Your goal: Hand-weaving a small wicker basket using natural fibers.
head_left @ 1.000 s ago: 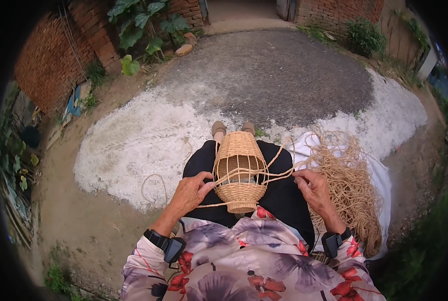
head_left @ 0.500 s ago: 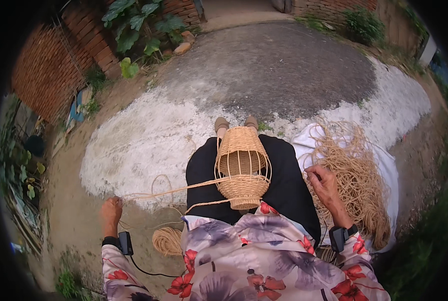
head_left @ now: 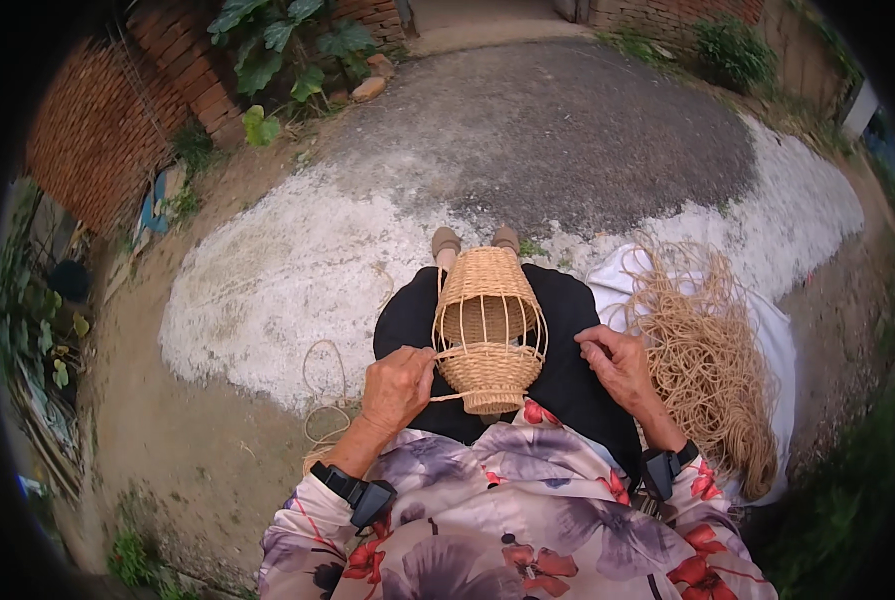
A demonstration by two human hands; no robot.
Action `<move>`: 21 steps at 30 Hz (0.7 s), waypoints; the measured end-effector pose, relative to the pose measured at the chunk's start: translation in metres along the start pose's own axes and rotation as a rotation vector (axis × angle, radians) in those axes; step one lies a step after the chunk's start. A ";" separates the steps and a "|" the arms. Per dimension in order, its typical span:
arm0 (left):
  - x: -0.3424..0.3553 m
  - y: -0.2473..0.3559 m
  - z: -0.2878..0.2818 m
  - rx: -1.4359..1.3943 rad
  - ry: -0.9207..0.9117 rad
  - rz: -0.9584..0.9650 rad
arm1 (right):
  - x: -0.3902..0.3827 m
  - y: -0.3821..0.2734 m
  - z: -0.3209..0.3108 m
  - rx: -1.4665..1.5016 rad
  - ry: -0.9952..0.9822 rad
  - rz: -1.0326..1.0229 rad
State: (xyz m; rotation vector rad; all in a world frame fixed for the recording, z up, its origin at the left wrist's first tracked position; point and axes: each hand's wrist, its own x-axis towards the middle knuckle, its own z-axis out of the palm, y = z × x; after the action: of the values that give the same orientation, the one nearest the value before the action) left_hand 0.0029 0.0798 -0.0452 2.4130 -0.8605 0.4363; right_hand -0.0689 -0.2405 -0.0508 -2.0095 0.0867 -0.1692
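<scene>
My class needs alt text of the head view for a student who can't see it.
A tan woven basket with an openwork middle rests on a person's black trousers. The left hand seems to pinch a strand at the basket's left side; the right hand is apart from it, near tangled cord on white cloth.

The basket is tan, the trousers black, the shirt pale with red-and-purple floral print.

The person wears a pale pink, long-sleeved blouse printed with big smoky-purple blooms, smaller red flowers and dark stem-like strokes, black trousers, brownish closed shoes, and on each wrist a black strap bearing a dark, angular box.
</scene>
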 end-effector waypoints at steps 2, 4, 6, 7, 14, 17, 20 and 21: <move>0.000 0.002 -0.003 0.078 -0.027 -0.049 | 0.000 -0.005 0.001 -0.030 -0.012 0.007; 0.004 0.004 -0.007 0.119 -0.034 -0.055 | 0.000 -0.006 0.000 -0.060 -0.026 0.011; 0.007 0.001 -0.009 0.162 -0.040 -0.059 | 0.001 -0.005 -0.001 -0.040 -0.021 -0.011; 0.007 -0.002 -0.012 0.204 -0.027 -0.060 | 0.000 -0.003 -0.001 -0.039 -0.020 -0.011; -0.031 -0.095 -0.075 0.589 -0.288 -0.359 | 0.004 -0.006 0.000 -0.002 -0.054 -0.037; 0.007 -0.040 -0.074 0.195 -0.301 -0.333 | 0.012 -0.023 0.017 0.011 -0.157 -0.106; 0.020 0.000 -0.047 -0.304 -0.368 -0.355 | 0.018 -0.027 0.032 -0.031 -0.283 -0.296; 0.020 0.006 -0.042 -0.399 -0.393 -0.391 | 0.017 -0.028 0.035 -0.038 -0.291 -0.368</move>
State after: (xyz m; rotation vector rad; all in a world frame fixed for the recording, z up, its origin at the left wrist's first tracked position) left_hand 0.0090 0.0903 -0.0001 2.2364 -0.5377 -0.3395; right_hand -0.0465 -0.1997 -0.0391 -2.0519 -0.4699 -0.1066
